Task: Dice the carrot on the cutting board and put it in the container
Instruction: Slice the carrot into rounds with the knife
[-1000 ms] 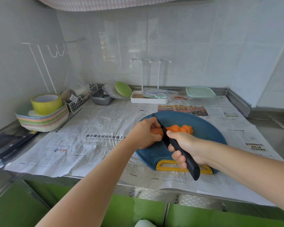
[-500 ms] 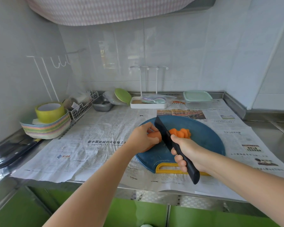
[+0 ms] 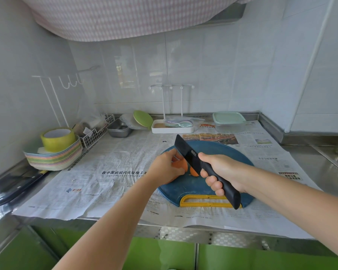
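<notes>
An orange carrot piece (image 3: pixel 180 165) lies on the round blue cutting board (image 3: pixel 231 152) with a yellow handle. My left hand (image 3: pixel 165 168) grips the carrot from the left. My right hand (image 3: pixel 220 171) grips the handle of a black knife (image 3: pixel 187 152), whose blade is raised at a slant over the carrot. A cut orange slice (image 3: pixel 194 172) shows just under the blade; the other cut pieces are hidden behind the knife and hand. The clear container with a pale green lid (image 3: pixel 228 121) stands at the back right of the counter.
Newspaper (image 3: pixel 105 172) covers the steel counter. A stack of coloured plates with a yellow-green tape roll (image 3: pixel 57 151) sits at the left, beside a wire basket (image 3: pixel 96 131), a metal tray (image 3: pixel 118 129) and a white rack tray (image 3: pixel 173 127). Dark utensils (image 3: pixel 18 188) lie far left.
The knife blade has lifted from the board and now tilts up over the carrot. The view has tilted upward. My left hand stays on the carrot.
</notes>
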The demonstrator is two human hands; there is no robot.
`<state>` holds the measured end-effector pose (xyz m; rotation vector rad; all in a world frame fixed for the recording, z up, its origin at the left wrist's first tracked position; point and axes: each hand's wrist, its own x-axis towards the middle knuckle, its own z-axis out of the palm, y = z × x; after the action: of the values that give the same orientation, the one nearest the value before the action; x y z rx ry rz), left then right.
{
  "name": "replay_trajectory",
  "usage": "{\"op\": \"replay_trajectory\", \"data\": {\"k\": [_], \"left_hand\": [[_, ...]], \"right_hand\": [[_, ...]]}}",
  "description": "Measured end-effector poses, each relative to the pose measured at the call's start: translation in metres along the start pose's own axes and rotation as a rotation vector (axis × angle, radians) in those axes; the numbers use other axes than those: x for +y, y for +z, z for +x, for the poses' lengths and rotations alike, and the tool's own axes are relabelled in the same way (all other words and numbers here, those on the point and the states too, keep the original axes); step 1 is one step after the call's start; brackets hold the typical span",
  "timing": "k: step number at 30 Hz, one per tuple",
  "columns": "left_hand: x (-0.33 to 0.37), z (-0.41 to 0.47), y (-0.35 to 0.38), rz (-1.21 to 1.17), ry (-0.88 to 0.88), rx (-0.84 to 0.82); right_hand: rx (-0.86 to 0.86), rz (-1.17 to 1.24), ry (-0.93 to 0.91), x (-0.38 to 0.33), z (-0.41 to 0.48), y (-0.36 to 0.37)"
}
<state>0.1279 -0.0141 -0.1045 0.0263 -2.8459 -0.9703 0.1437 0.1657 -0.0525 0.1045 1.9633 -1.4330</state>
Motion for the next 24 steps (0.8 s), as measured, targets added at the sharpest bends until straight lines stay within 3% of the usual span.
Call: {"op": "replay_trajectory", "data": {"k": [24], "left_hand": [[0.001, 0.0012, 0.0011, -0.016, 0.046, 0.016]], "right_hand": [[-0.012, 0.006, 0.079, -0.0007, 0.0022, 0.0074]]}}
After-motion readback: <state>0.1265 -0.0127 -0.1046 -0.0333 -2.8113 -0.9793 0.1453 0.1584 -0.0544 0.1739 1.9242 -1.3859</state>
